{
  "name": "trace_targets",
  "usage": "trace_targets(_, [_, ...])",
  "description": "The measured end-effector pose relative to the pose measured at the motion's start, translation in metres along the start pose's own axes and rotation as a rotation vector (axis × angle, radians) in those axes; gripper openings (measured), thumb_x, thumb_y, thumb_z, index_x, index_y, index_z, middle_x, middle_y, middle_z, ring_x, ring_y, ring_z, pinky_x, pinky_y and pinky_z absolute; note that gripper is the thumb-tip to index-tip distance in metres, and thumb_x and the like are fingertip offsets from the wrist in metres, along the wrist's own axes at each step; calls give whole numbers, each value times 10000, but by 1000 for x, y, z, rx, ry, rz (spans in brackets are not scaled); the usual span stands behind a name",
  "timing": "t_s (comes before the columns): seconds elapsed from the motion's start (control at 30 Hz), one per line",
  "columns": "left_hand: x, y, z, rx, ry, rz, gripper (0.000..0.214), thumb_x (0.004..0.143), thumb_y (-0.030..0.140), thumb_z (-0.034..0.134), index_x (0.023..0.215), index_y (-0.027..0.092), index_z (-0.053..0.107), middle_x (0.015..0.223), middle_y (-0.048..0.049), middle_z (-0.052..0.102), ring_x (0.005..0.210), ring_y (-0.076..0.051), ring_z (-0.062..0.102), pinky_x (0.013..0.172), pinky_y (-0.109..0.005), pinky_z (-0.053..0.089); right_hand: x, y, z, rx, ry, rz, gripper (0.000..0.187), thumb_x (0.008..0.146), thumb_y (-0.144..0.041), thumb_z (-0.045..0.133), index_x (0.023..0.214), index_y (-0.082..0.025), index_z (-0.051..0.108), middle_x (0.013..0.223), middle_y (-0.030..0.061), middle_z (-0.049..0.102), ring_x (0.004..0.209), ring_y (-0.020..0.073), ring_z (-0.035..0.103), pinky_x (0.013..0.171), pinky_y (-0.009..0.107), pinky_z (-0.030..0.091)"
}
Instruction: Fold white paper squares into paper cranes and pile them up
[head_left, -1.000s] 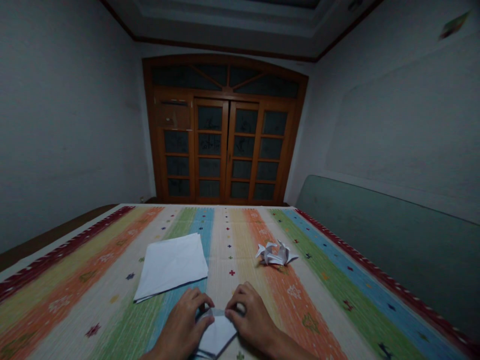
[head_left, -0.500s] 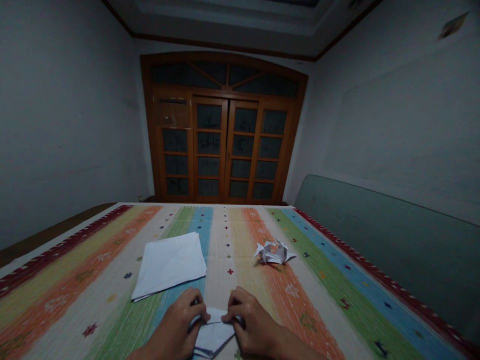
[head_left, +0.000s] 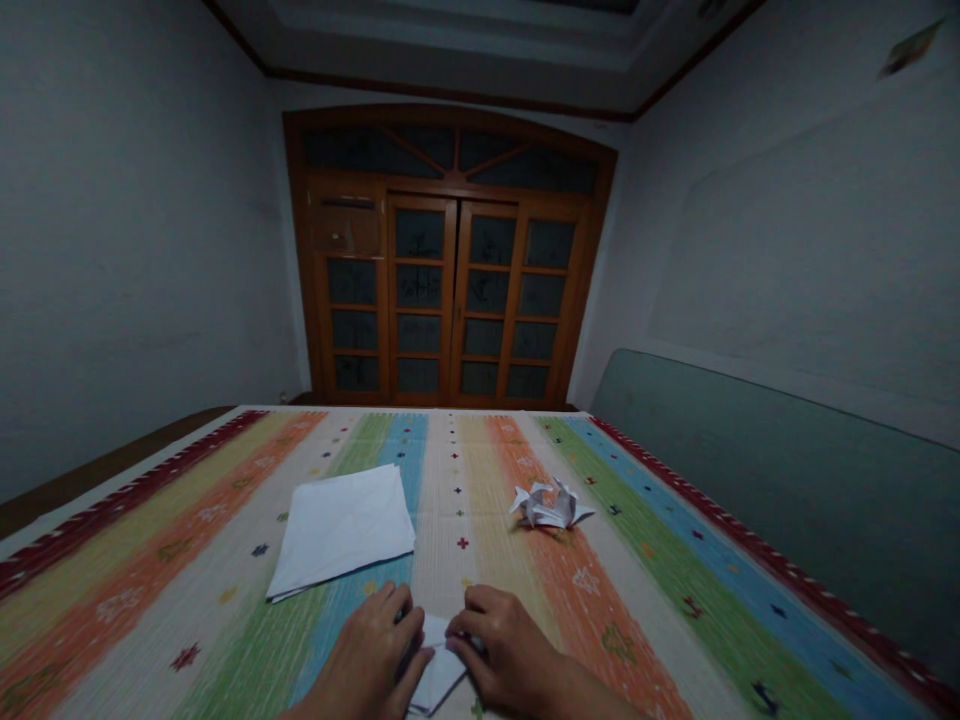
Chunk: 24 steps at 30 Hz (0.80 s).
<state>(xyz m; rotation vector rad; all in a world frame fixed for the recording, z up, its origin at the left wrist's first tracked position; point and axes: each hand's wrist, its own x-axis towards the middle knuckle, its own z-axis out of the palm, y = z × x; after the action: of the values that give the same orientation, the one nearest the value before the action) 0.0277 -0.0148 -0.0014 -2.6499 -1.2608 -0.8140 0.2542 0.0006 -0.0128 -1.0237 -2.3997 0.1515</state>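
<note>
A small folded sheet of white paper lies on the striped tablecloth at the near edge of the view, between my hands. My left hand pinches its left side, thumb on top and fingers bent. From the right, my right hand grips the upper right part between thumb and fingertips. Creases cross the paper, but its lower end and left edge are partly hidden by my left hand and the frame's bottom.
A stack of white paper sheets rests beyond my left hand. Folded paper figures stand to the right on an orange stripe. The striped tablecloth covers the table. A pale green panel runs along the right side, and wooden doors stand behind.
My left hand has shifted slightly right, over more of the folded paper, so less of it shows. My right hand keeps its grip at nearly the same spot.
</note>
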Motion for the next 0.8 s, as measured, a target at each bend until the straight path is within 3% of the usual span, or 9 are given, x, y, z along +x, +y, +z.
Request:
trace_targets(0.2, [-9,-2,17,129,46,22,87,864,184,697,933,236,685,972,-87,698,899,-314,663,779,-402,552,1,0,2,-96,-45,-27,82,896,-242,706,972,-213,711,970,71,690,877,226,648,725,297,453])
trace_targets(0.33, [-2,0,13,-27,-38,-184,104,950,215,626,871,233,691,968,-70,683,922,-297,650,814,-408,534,2,-2,2,-47,-25,39,77,888,-233,731,944,-202,688,1026,66,679,946,224,634,797,305,464])
trace_targets(0.43, [4,3,9,-140,-94,-343,82,909,183,643,838,211,673,958,-64,664,944,-287,638,848,-402,516,2,-5,4,-54,-33,120,95,876,-218,738,945,-201,676,1033,65,673,971,240,618,846,333,465])
trace_targets(0.5, [4,4,8,-174,-90,-379,35,895,189,646,904,204,676,981,-69,661,971,-287,630,879,-404,503,2,-7,5,-48,-37,181,173,856,-210,751,1007,-208,667,1064,67,666,995,253,608,873,351,465])
trace_targets(0.63, [-3,1,14,-128,-21,-323,155,894,272,671,1032,202,678,1036,-100,662,996,-317,621,875,-423,494,2,-10,4,-54,-71,181,227,860,-207,735,1070,-215,648,1104,80,647,1025,273,597,886,370,470])
trace_targets(0.8, [-8,-1,21,-85,21,-242,106,905,272,668,987,205,670,1003,-105,661,937,-325,626,835,-428,498,4,-11,2,-69,-108,117,223,883,-174,685,1094,-209,623,1093,88,640,1019,274,595,871,360,479])
